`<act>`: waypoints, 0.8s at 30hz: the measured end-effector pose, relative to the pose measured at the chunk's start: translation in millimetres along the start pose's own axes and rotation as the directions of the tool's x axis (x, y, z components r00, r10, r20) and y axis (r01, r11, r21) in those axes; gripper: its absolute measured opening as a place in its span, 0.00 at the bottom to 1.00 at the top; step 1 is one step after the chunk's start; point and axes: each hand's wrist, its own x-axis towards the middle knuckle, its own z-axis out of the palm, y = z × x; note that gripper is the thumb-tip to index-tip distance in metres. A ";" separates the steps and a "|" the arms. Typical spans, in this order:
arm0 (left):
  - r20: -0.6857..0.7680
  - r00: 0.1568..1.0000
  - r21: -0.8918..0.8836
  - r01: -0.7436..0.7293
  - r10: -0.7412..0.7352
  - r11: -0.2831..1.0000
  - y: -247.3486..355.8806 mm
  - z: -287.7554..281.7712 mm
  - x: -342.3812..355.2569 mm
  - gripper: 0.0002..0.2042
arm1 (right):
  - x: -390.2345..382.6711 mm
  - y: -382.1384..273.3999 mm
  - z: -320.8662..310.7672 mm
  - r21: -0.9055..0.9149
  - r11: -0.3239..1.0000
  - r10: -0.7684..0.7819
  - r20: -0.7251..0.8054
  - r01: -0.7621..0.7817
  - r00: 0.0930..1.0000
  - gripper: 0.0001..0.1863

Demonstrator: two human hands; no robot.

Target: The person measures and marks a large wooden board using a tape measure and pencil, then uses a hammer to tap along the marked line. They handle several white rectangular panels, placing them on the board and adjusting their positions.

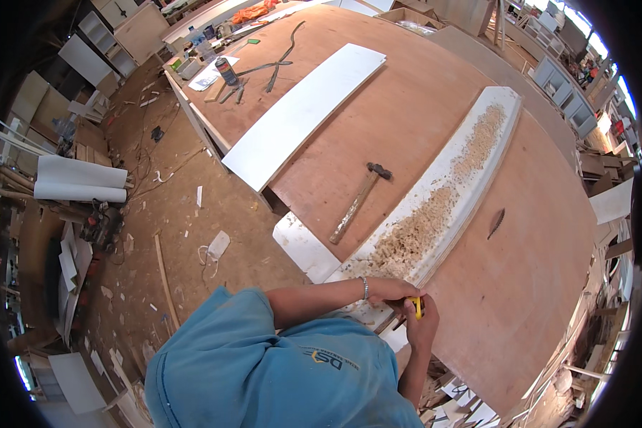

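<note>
Both my hands meet close to my body, at the near end of a long white board (471, 182) strewn with wood shavings (417, 232). My right hand (423, 327) is closed round a small yellow-and-dark tool (418, 307); its exact kind is partly covered by my fingers. Reaching across from the left, my left hand (392, 288), with a bracelet at the wrist, is closed against the same tool, its fingertips mostly hidden. A hammer (357, 202) with a wooden handle lies left of the board, on the brown wooden tabletop (414, 128).
Another white panel (307, 110) lies farther left, slightly over the table's edge. Beyond it are a dark can (226, 70), dark strips (282, 60) and small bottles. A small white panel (305, 246) juts out at the near edge. Scraps and a wooden strip (166, 278) litter the floor.
</note>
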 end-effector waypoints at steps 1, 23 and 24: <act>0.033 0.999 0.066 -0.026 0.024 0.997 0.8 -1.2 0.6 0.30 | -3.3 2.2 -0.4 0.048 0.999 0.022 -0.007 -0.021 1.000 0.23; -0.448 0.842 0.526 -0.023 0.300 0.850 80.7 9.6 -36.4 0.11 | -49.1 7.1 -28.0 0.026 0.974 0.213 0.255 -0.227 0.943 0.36; -0.428 0.862 0.453 -0.057 0.273 0.890 80.1 -16.2 -41.0 0.09 | -52.3 7.7 -27.9 0.038 0.966 0.233 0.282 -0.254 0.931 0.37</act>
